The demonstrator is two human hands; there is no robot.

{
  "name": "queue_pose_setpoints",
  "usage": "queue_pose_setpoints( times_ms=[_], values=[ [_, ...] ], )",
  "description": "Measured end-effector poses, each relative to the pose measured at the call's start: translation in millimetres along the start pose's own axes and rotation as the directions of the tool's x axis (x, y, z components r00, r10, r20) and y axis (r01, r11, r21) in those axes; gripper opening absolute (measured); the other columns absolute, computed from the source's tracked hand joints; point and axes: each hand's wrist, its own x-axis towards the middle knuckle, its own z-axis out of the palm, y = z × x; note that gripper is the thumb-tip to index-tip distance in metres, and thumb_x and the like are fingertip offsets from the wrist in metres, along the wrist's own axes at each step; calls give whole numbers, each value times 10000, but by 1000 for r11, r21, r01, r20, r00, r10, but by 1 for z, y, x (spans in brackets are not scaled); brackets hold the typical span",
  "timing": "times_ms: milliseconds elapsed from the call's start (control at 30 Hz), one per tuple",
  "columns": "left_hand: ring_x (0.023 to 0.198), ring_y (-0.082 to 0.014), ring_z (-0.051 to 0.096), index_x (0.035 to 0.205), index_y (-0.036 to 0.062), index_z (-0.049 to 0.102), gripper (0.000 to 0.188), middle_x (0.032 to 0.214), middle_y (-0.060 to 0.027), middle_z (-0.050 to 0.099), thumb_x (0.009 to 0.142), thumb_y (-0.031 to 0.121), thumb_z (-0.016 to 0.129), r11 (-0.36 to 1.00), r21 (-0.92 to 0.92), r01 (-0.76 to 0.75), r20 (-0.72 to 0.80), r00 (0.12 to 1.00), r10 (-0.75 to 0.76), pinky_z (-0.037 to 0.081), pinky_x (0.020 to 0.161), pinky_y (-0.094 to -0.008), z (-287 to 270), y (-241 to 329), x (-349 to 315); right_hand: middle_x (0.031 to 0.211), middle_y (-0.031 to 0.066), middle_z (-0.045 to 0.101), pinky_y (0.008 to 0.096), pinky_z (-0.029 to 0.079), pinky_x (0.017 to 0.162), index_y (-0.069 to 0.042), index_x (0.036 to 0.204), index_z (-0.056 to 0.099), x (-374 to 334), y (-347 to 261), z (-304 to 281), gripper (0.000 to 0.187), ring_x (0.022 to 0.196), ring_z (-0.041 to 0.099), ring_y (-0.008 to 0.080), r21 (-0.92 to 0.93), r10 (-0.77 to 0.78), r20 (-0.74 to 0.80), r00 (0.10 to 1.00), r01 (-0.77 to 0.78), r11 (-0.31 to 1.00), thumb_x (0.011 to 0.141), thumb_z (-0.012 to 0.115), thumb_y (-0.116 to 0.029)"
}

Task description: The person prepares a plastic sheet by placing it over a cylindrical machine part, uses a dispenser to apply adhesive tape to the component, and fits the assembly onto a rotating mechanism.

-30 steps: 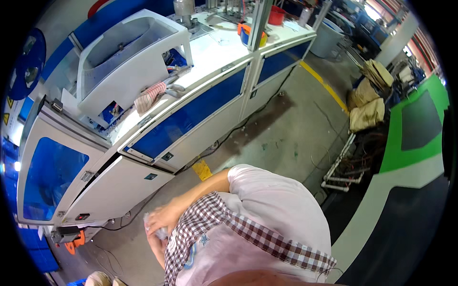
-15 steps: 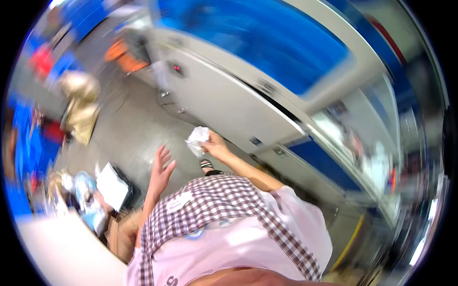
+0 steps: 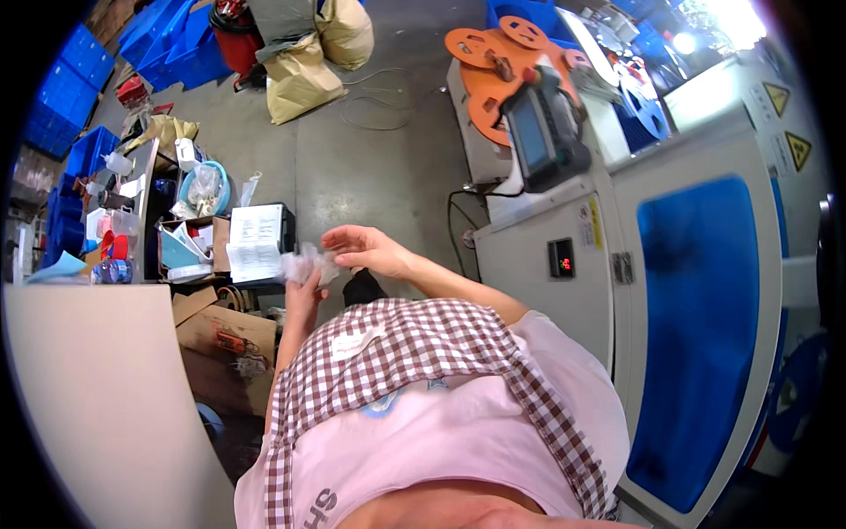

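A small crumpled bag of thin whitish see-through plastic [image 3: 304,264] is held in front of my apron. My left hand [image 3: 306,298] grips it from below, with its fingers partly hidden by the plastic. My right hand [image 3: 377,253] is at the bag's right edge, its fingers curved and apart and its thumb close to the plastic; whether it touches is hard to tell. Just behind the bag, printed white sheets [image 3: 256,242] lie on a black case [image 3: 288,227].
Left, a pale tabletop [image 3: 97,379] stands near cardboard boxes [image 3: 231,348] and a cluttered bench [image 3: 145,207]. Right is a white machine with a blue window [image 3: 701,335] and a control pendant [image 3: 542,132]. Orange reels [image 3: 489,110] stand beyond. Tan sacks [image 3: 300,79] sit on the floor.
My view has swung left, from the machine front toward the bench. The bag, earlier in my right hand, is now in my left. My hands have come together.
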Motion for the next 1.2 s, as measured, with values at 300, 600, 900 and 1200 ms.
queue_pose_setpoints(
  times_ms=[300,600,900,1200],
  values=[
    [659,-63,456,1122,139,511,257,816,39,506,867,167,505,912,135,387,446,798,-405,315,471,-207,66,172,188,1320,116,437,372,484,906,-209,1349,406,113,-111,-96,729,1158,498,309,-790,-283,39,958,203,578,700,709,-73],
    [890,-167,532,1381,162,317,641,1025,-71,508,836,251,642,863,434,-258,417,907,62,449,697,-291,152,229,367,855,106,628,335,507,644,-56,939,676,250,-174,-268,231,748,631,244,-820,-273,-227,935,-32,572,719,701,-124],
    [634,-118,567,1014,63,621,243,708,-42,566,818,190,685,791,544,-280,258,953,160,474,570,-265,176,296,503,940,76,585,292,498,669,-31,1141,593,395,-213,-365,379,795,609,151,-357,129,-138,982,-171,918,776,688,-64],
    [693,-195,625,957,19,597,183,844,-74,619,792,-10,522,998,35,-51,-302,951,59,538,626,-317,15,298,795,1018,64,602,239,468,763,-64,1316,417,401,-187,-539,454,899,582,132,-110,160,-613,774,-285,952,891,577,-83]
  ],
)
